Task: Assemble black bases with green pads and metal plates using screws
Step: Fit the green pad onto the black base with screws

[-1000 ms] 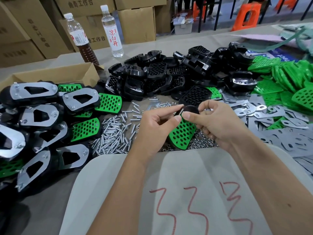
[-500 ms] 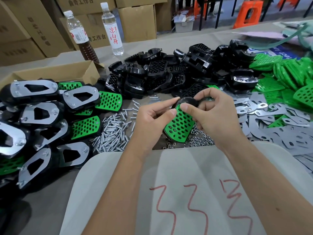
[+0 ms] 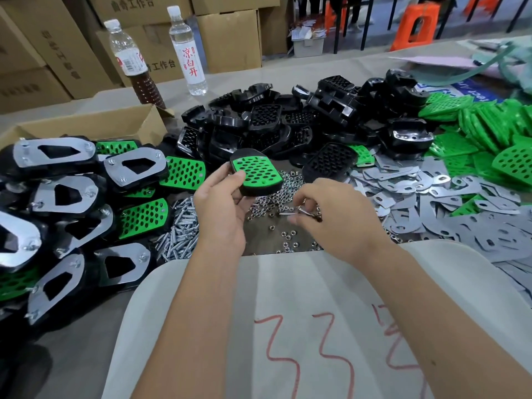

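1. Holding a black base [image 3: 260, 184] with a green pad [image 3: 256, 171] seated in it, our left hand [image 3: 223, 208] grips it by its left end, thumb curled over the pad's corner, raised above the middle of the bench [image 3: 288, 73].
2. Our right hand [image 3: 331, 214] hovers low over the scattered nuts [image 3: 283, 194], fingers curled in; a screw [image 3: 288, 213] shows at the fingertips, though motion blur keeps us from telling whether it is really pinched.
3. We see loose screws piled [image 3: 180, 230] just left of our left wrist.
4. Along the bench's left edge lie finished assemblies [image 3: 72, 194], metal plates facing up on some, green pads on others.
5. Behind them stands an open cardboard box [image 3: 95, 129]; we cannot see what is inside it.
6. Bare black bases heap up [image 3: 302, 119] toward the far edge, green pads stack [image 3: 489, 131] at the right edge, and flat metal plates spread [image 3: 449, 208] in front of those.
7. Two bottles stand at the far left: one [image 3: 132, 60] a third full of brown liquid, the other [image 3: 188, 53] clear.
8. Closed cartons [image 3: 230, 33] sit beyond the bench.
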`<action>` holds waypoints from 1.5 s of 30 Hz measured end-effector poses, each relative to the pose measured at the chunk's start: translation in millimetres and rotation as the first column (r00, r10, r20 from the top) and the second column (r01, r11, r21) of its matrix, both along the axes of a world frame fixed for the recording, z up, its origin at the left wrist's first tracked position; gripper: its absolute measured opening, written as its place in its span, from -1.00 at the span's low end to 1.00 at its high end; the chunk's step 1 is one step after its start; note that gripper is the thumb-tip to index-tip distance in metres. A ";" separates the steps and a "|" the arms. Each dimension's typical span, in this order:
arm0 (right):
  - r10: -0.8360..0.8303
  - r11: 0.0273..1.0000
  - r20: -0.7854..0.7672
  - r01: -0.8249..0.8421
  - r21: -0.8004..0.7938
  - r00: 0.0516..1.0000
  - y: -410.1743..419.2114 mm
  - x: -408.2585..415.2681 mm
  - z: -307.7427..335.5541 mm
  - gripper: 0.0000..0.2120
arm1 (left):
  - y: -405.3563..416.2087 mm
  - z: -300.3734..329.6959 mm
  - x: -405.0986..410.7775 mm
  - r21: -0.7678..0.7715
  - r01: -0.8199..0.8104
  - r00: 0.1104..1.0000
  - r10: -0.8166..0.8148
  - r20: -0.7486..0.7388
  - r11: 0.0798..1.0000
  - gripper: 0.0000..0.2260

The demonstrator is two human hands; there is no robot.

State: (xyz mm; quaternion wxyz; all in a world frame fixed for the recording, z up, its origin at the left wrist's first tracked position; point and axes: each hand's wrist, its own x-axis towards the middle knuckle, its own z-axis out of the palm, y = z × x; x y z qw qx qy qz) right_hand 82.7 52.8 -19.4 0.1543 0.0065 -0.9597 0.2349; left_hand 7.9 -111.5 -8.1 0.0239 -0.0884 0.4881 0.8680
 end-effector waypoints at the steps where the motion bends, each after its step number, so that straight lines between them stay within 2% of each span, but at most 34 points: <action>1: -0.023 0.999 0.012 0.023 0.042 1.000 -2.2 -0.4 0.4 -0.82 | 0.2 0.4 0.0 0.034 0.005 1.000 -0.005 0.005 0.999 -0.74; 3: -0.063 0.995 0.040 0.060 0.074 0.997 -4.9 -0.8 1.5 -0.81 | 1.4 1.4 1.3 0.082 0.022 1.000 -0.024 0.017 0.996 -0.63; 6: -0.071 0.995 0.076 0.065 0.070 0.995 -5.2 0.0 5.2 -0.96 | 3.3 0.3 4.3 0.076 0.070 0.997 -0.071 0.013 0.995 -0.50; 13: -0.058 0.992 0.093 0.047 0.115 0.994 -2.1 3.1 3.9 -0.85 | 6.6 -1.1 11.3 0.001 0.179 0.978 -0.178 -0.111 0.984 -0.39; 15: -0.075 0.995 0.067 0.070 0.077 0.995 1.0 1.1 0.8 -0.80 | 5.9 -1.0 12.2 -0.010 0.202 0.971 -0.201 -0.126 0.979 -0.37; 17: -0.078 0.995 -0.017 0.077 -0.061 0.997 2.3 -0.2 -0.9 -0.79 | 6.0 -1.2 13.6 -0.028 0.218 0.965 -0.220 -0.145 0.975 -0.34; 19: -0.127 0.948 -0.166 0.070 -0.311 0.978 1.2 0.2 0.8 -0.86 | 6.9 -1.4 14.8 -0.060 0.230 0.955 -0.237 -0.176 0.971 -0.31; 22: -0.234 0.773 -0.296 -0.008 -0.634 0.926 1.9 1.5 6.2 -0.88 | 8.9 -1.7 17.6 -0.142 0.259 0.928 -0.287 -0.238 0.955 -0.25; 25: -0.207 0.661 -0.303 -0.095 -0.745 0.930 1.7 1.4 8.8 -0.90 | 11.8 -2.6 21.0 -0.255 0.275 0.898 -0.342 -0.277 0.927 -0.24; 27: -0.161 0.660 -0.291 -0.116 -0.742 0.943 1.8 0.9 8.0 -0.88 | 14.7 -3.4 22.6 -0.284 0.282 0.888 -0.361 -0.285 0.917 -0.26; 31: -0.064 0.741 -0.199 -0.087 -0.666 0.978 2.9 -0.8 4.4 -0.82 | 15.6 -6.7 22.5 -0.292 0.276 0.895 -0.356 -0.269 0.916 -0.29; 33: -0.037 0.712 -0.158 -0.085 -0.697 0.987 3.9 -1.3 3.7 -0.83 | 15.4 -8.1 21.5 -0.282 0.259 0.908 -0.332 -0.253 0.924 -0.34; 35: -0.040 0.697 -0.161 -0.088 -0.711 0.986 5.1 -1.3 4.0 -0.85 | 16.9 -9.3 21.4 -0.254 0.259 0.916 -0.320 -0.240 0.932 -0.40; 37: -0.052 0.733 -0.178 -0.084 -0.675 0.983 6.4 -0.7 4.4 -0.85 | 18.5 -10.4 21.5 -0.219 0.270 0.921 -0.318 -0.224 0.938 -0.43; 41: -0.026 0.807 -0.165 -0.076 -0.585 0.986 10.6 -0.6 5.4 -0.89 | 19.1 -12.6 20.4 -0.278 0.224 0.931 -0.289 -0.222 0.934 -0.56; 45: -0.023 0.813 -0.193 -0.094 -0.574 0.981 9.3 0.7 5.8 -0.89 | 19.5 -14.1 22.1 -0.245 0.218 0.940 -0.271 -0.207 0.945 -0.66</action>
